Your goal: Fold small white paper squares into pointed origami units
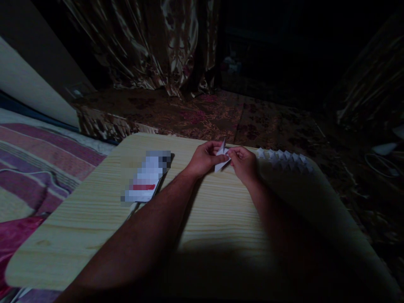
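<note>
Near the far edge of the wooden table, both hands meet on a small piece of folded white paper (221, 165). One pointed flap of the paper sticks upward between them. My left hand (206, 159) grips it from the left, with the thumb laid over its face. From the other side, my right hand (243, 162) pinches its right part between thumb and fingers. The fingers partly cover the paper, so its full shape is hidden. Right of my right hand, several small folded white paper pieces (285, 156) stand in rows.
A phone-like device (143, 179), blurred out, lies left of my forearm with a cable by its lower end. The pale wooden table (94, 223) has rounded corners. A striped bed cover (41, 155) is on the left; a patterned ledge (195, 111) and curtain (176, 38) stand behind.
</note>
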The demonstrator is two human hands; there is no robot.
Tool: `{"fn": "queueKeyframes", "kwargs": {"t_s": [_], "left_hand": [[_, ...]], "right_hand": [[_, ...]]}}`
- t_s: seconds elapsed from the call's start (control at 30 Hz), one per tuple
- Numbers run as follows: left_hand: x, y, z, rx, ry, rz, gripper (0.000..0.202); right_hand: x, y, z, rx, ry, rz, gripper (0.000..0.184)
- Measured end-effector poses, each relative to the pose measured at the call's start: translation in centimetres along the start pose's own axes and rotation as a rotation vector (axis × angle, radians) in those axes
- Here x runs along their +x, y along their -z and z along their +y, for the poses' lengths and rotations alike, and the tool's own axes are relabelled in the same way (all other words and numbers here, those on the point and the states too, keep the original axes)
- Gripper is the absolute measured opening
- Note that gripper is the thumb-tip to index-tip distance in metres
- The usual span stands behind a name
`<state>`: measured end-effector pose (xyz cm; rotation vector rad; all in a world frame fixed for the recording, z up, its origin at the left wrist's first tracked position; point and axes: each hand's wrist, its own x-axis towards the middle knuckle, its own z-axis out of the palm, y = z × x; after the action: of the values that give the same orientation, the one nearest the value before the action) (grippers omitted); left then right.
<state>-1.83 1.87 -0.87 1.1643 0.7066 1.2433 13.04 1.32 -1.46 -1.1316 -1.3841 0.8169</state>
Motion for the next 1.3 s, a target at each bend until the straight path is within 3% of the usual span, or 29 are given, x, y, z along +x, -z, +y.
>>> {"fn": "queueKeyframes", "kwargs": {"t_s": [0.63,0.77,0.93,1.07,1.3], "left_hand": [[0.05,0.06,-0.13,0.034,-0.017,0.016,0.053],[-0.1,-0.15,0.1,0.05,0.001,0.017,0.051],[0.05,0.03,-0.16,0.105,0.037,0.073,0.035],[0.14,0.19,-0.33,0.174,0.017,0.093,0.029],[-0.19,0.18,-0.03,0.314,-0.049,0.0,0.024]], "right_hand": [[-0.25,-0.13,0.04,-0.101,0.055,0.003,0.014],[-0.24,-0.02,-0.15,-0.154,0.06,0.031,0.02],[-0.07,0.22,0.11,-0.179,0.045,0.045,0.032],[0.01,0.27,0.18,-0.11,0.006,0.009,0.031],[-0.04,0.23,-0.36,0.029,-0.042,-0.057,0.031]]}}
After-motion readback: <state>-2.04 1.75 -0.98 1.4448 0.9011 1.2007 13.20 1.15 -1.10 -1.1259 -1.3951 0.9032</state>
